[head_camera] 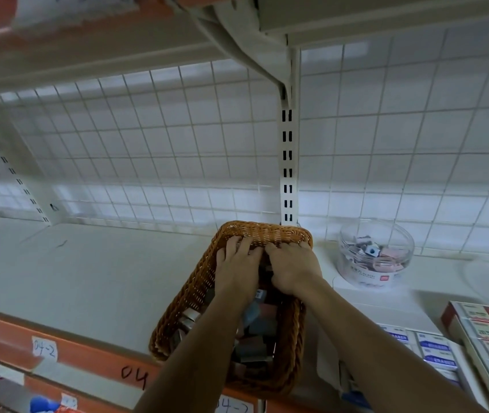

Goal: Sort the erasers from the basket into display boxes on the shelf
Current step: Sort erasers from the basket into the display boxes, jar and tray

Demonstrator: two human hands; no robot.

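**Both hands in the basket, erasers underneath**

On the left of the frame there's bare shelf (88,278) with an orange front rail below it. At lower centre sits the wicker basket (186,305), its near end reaching that rail. The erasers (256,330) are heaped inside it, small blocks in paper sleeves.

The left hand (237,263) is released, with its fingers spread flat against the basket's far wall and nothing gripped. Just beside it is the right hand (293,268), fingertips meeting the left's. Its fingers curl downward, and I cannot tell whether they're pinching an eraser.

My read is that these blocks are light, firm and slightly grippy, but the sleeves may slip. I'd pinch one across its long sides, mid-block, not by a sleeve end.

Further right is a clear round tub (375,263) holding loose erasers. At lower right are the display boxes (434,350), packed in rows.
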